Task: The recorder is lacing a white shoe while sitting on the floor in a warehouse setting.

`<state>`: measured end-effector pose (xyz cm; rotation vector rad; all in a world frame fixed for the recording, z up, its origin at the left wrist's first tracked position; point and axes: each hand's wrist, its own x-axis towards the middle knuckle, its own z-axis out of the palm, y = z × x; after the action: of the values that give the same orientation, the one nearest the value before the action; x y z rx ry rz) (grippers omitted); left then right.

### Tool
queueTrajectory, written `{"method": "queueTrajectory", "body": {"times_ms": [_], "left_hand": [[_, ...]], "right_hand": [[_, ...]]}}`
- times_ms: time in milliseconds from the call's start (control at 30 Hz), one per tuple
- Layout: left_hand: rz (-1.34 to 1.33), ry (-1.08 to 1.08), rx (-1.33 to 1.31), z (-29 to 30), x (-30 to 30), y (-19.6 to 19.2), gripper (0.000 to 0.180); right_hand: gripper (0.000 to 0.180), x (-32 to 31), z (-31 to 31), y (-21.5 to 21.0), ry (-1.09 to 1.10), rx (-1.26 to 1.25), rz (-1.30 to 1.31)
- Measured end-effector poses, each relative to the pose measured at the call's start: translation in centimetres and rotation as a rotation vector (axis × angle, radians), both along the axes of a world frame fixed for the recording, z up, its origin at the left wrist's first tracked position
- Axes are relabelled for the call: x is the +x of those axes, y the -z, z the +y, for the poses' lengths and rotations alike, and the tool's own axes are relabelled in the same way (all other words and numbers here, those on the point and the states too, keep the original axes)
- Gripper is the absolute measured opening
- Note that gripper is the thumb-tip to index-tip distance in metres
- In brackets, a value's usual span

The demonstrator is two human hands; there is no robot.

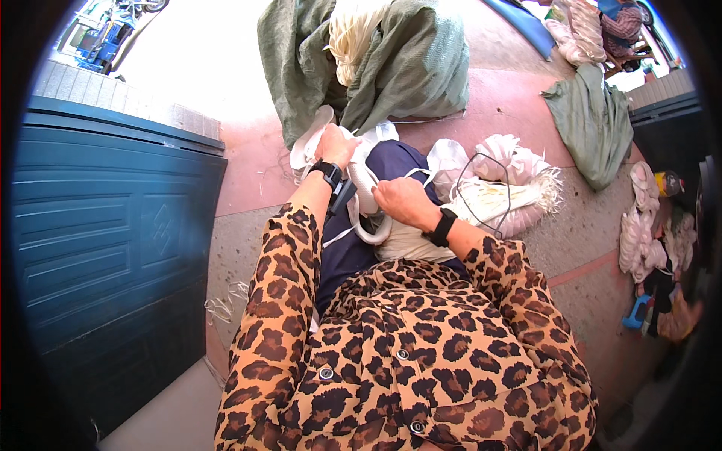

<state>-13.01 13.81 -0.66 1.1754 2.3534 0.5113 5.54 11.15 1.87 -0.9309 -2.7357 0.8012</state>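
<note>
Closest in is the leopard-print blouse (406,353), soft and loose with small dark buttons down the front, its sleeves running up to two wrists that each wear a black band. The person sits on the ground with dark blue trousers (353,248) stretched out ahead, and the work lies on that lap: a bundle of pale cream strips (368,192), flat and limp like cut tape or straw, looping in a curve below the wrists. The left hand (336,145) is raised and closed around the upper end of the bundle, near crumpled white sheets (308,146); the right hand (400,199) presses down with its fingers curled onto the lower part, though how tightly they pinch I cannot tell from here. By my reckoning the job is somewhere in the middle: one tied sheaf of cream strips (500,197), frayed at its end and crossed by a thin dark cord, already lies just beside the right knee, and more pale bundles (639,225) are heaped well apart at the right edge, while the big green woven sack (391,68) ahead gapes open with plenty of the same pale stuff spilling from its mouth. A second green sack (594,124) lies slack on the reddish concrete floor (519,94), and a dark teal panelled door (105,240) stands along the left.
</note>
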Motion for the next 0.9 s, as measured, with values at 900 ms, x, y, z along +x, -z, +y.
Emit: {"method": "queueTrajectory", "body": {"times_ms": [900], "left_hand": [[-0.645,-0.043,0.132,-8.6,-0.4,-0.4,0.022]], "right_hand": [[0.024,-5.3,1.5,0.4,0.168,-0.484,0.036]]}}
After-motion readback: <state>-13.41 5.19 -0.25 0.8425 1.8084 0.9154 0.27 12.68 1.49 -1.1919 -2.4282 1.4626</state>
